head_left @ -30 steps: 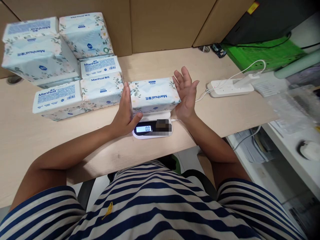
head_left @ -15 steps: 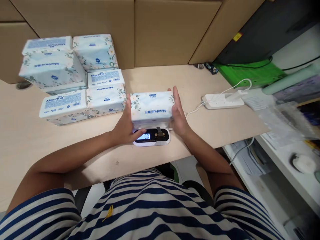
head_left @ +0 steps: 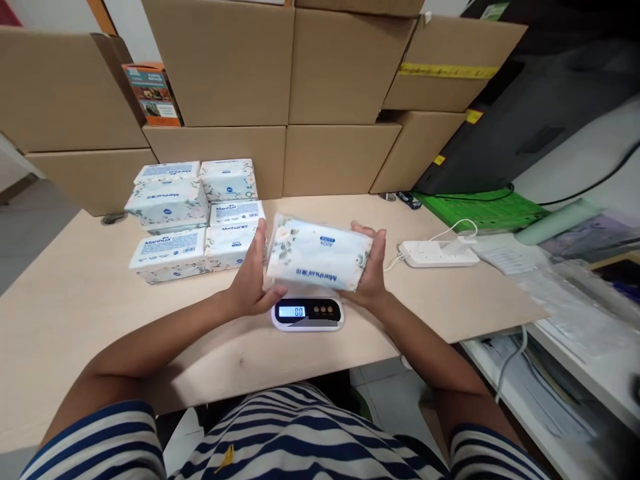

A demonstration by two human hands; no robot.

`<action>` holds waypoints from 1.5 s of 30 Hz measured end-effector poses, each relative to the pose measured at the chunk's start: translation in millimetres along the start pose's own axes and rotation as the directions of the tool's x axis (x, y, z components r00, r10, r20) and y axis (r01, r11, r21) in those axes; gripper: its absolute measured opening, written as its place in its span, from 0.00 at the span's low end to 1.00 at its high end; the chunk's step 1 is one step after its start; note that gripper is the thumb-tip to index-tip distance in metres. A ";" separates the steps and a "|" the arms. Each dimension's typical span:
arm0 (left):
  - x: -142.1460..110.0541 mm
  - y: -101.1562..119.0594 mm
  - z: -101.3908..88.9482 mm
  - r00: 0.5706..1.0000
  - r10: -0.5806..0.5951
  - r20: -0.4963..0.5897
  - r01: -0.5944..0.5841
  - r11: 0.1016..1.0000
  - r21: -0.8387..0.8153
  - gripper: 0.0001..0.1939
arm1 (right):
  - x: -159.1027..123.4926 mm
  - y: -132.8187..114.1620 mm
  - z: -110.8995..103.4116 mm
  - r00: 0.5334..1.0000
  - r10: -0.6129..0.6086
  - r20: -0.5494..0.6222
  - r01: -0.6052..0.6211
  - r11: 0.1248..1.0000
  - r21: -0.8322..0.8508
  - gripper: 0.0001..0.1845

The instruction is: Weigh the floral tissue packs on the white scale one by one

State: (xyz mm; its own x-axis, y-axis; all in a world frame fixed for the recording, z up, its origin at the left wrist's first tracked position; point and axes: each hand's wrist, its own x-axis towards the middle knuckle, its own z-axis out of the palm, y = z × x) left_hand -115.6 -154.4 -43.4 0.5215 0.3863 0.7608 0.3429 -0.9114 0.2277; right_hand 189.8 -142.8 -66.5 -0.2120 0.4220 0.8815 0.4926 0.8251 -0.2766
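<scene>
A soft pack of tissues (head_left: 320, 257), white and pale blue with printed flowers, is held between my two hands above a small digital scale (head_left: 307, 325). The pack is tilted, its right end lower. At its left end is my left hand (head_left: 253, 283), thumb stretched toward the scale and fingers along the pack's side. My right hand (head_left: 373, 270) grips the right end, some fingers hidden behind it. The scale's lit display (head_left: 291, 311) reads 0.0. To the left stand several more tissue packs (head_left: 170, 257), some of them stacked.
Cardboard boxes (head_left: 240, 67) form a wall along the back of the wooden table (head_left: 210, 360). A white power strip (head_left: 437, 255) with cables lies on the right, near a green mat (head_left: 475, 210). Beyond the table's right edge is a shelf with papers (head_left: 545, 393).
The tissue pack has tilted and turned, showing more of its broad face. My hands have moved with it. The camera view has tipped up, showing more boxes. The scale still reads 0.0.
</scene>
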 end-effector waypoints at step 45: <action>-116.0 -15.2 -157.0 0.573 -0.753 -0.325 0.811 0.579 0.089 0.63 | 116.4 -75.5 92.1 0.770 0.096 0.630 -0.074 0.995 -0.062 0.33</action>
State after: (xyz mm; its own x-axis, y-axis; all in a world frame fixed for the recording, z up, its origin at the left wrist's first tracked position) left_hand -303.9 -207.7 -39.7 -0.2133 0.8609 0.4619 0.6908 -0.2014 0.6944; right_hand 50.2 -121.4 21.7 -0.6479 0.6414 0.4110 0.5581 0.7669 -0.3169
